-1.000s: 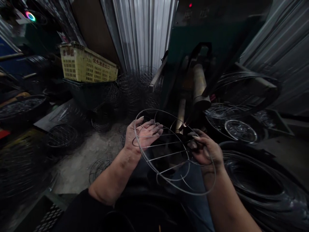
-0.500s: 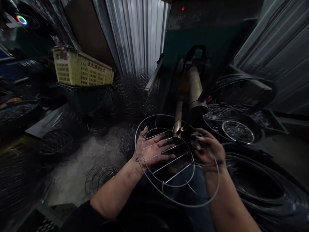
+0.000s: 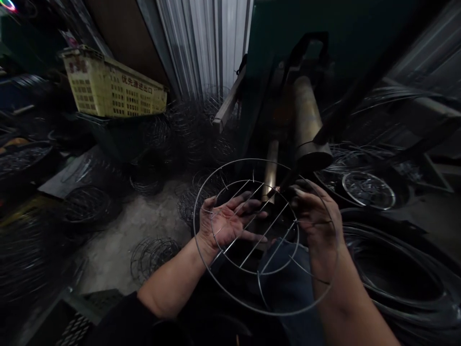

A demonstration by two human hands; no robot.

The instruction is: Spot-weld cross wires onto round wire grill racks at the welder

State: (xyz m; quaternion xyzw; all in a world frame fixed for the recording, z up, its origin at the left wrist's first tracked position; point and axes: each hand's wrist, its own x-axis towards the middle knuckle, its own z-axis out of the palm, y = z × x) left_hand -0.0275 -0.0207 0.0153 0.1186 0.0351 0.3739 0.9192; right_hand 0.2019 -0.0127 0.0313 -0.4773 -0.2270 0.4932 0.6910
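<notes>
I hold a round wire frame (image 3: pixel 230 288) between both hands, made of two concentric rings joined by straight cross wires. My left hand (image 3: pixel 225 223) lies palm up beneath its left side with the fingers stretched out, supporting it. On the right side my right hand (image 3: pixel 317 216) curls its fingers around the wires. The frame's far edge lies right at the two brass-coloured rods (image 3: pixel 306 120) of a dark green machine (image 3: pixel 273 53) in front of me.
A yellow plastic crate (image 3: pixel 108 89) sits on a dark bin at the left. Piles of wire frames (image 3: pixel 194 134) lie on the concrete floor. Wire rings (image 3: pixel 367 187) are stacked at the right, and large dark hoops (image 3: pixel 396 278) lie beside my right arm.
The frame has turned in my hands, so its cross wires now run more diagonally. My left hand has rolled palm up beneath it. The view has moved closer to the machine.
</notes>
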